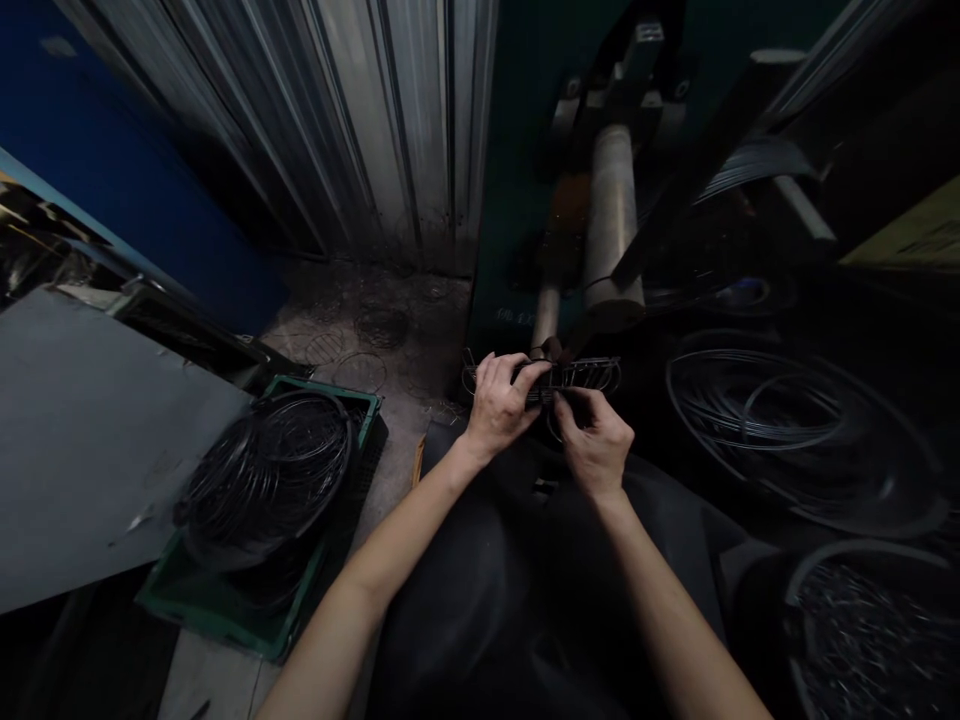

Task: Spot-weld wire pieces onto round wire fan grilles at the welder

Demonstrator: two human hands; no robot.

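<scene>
In the middle of the head view, a dark wire frame (598,373) is held level just below the metal rods of a machine (615,215). My left hand (501,402) grips its left part, thumb and fingers bent round the wires. Close by on the right, my right hand (596,437) has thumb and fingers pinched at the frame's near edge, by its middle. Whatever small piece may be between those fingertips is too dark to make out. The frame's right end sticks out past my right hand, beneath the thick round rod.
A green crate (236,625) with bundled wire rings (274,470) stands at the left, beside a grey panel (97,440). On the right are a basin of wire loops (757,400) and a bin of small metal pieces (870,640). Loose wire rings lie on the floor.
</scene>
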